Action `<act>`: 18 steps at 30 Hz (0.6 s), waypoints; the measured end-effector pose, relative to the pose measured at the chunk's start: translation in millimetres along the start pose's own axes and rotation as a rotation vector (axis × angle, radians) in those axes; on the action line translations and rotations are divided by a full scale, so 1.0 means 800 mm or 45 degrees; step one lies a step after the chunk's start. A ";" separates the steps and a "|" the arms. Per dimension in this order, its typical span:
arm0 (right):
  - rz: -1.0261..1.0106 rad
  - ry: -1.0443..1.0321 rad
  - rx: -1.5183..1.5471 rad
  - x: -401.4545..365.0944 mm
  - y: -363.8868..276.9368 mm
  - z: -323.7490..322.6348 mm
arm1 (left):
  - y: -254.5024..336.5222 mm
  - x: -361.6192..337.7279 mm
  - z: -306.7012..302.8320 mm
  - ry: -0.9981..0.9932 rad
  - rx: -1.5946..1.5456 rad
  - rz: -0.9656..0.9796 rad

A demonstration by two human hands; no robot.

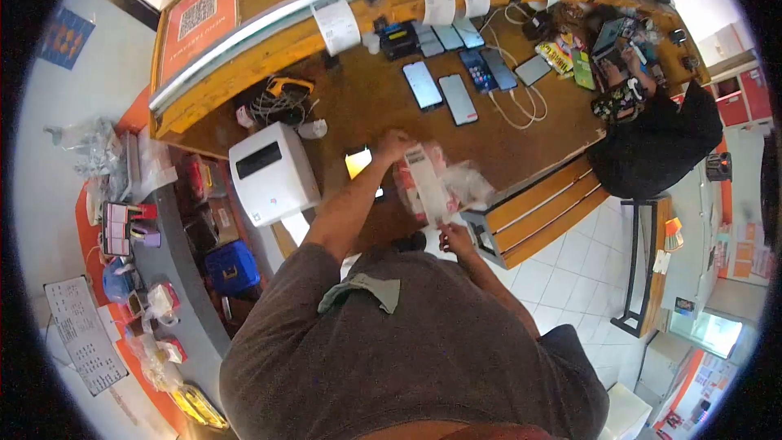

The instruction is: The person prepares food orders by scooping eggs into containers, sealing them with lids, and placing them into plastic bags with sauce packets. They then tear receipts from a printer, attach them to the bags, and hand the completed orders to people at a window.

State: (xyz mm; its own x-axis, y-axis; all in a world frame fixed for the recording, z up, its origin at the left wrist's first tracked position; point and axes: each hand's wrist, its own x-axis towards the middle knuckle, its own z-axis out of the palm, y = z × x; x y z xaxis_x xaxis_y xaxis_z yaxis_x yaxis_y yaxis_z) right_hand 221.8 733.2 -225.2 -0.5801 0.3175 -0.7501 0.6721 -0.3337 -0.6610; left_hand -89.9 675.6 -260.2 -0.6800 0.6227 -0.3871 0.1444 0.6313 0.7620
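Note:
A long white printed label [425, 179] stretches over a red and clear plastic-wrapped package [409, 188] near the table's front edge. My left hand [395, 147] is closed at the label's upper end, fingers pinched by its corner. At the lower end, my right hand [456, 239] pinches the strip close to my body. Loose clear plastic [471, 186] bulges out to the right of the label. A phone with a bright yellow screen [357, 163] lies just left of my left forearm.
A white label printer [273, 173] stands at the left. Several phones, such as one with a lit screen [421, 85], and white cables [521, 121] lie farther back. To the right, another person in black [664, 143] sits by a slatted wooden bench [542, 210].

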 end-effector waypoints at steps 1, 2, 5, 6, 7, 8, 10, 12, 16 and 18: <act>-0.007 -0.005 -0.019 0.012 0.009 -0.003 | 0.029 -0.015 -0.019 -0.161 0.062 -0.057; -0.020 -0.009 -0.038 0.026 0.015 -0.007 | -0.011 0.012 0.002 -0.192 0.192 0.055; -0.108 0.114 -0.435 0.048 0.011 -0.017 | 0.021 0.009 -0.003 -0.141 0.321 -0.125; -0.103 0.148 -0.486 0.035 -0.008 -0.012 | 0.047 0.000 -0.025 -0.378 0.236 -0.221; 0.038 0.218 -0.331 0.039 -0.006 -0.008 | 0.066 -0.004 -0.041 -0.616 0.151 -0.317; 0.177 0.283 -0.175 0.039 0.007 -0.003 | 0.049 0.004 -0.031 -0.712 0.037 -0.375; -0.057 0.385 0.300 0.112 0.121 -0.025 | -0.003 0.042 -0.012 -1.337 0.053 -0.295; -0.432 0.263 0.545 0.033 0.039 -0.010 | 0.024 0.005 -0.018 -1.570 -0.367 -0.598; -0.391 0.105 0.713 0.040 0.058 -0.082 | 0.054 -0.025 -0.020 -1.251 -0.670 -0.574; -0.458 -0.139 1.034 -0.059 -0.105 -0.068 | 0.104 -0.042 -0.029 -1.113 -1.067 -0.342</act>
State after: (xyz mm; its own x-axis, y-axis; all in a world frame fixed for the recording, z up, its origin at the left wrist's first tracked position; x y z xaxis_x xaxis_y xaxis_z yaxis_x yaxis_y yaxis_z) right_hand 218.1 794.8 -133.4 -0.7613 0.4518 -0.4652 -0.0678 -0.7688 -0.6358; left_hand -71.7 696.8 -171.6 0.1368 0.8217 -0.5532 -0.6478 0.4967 0.5777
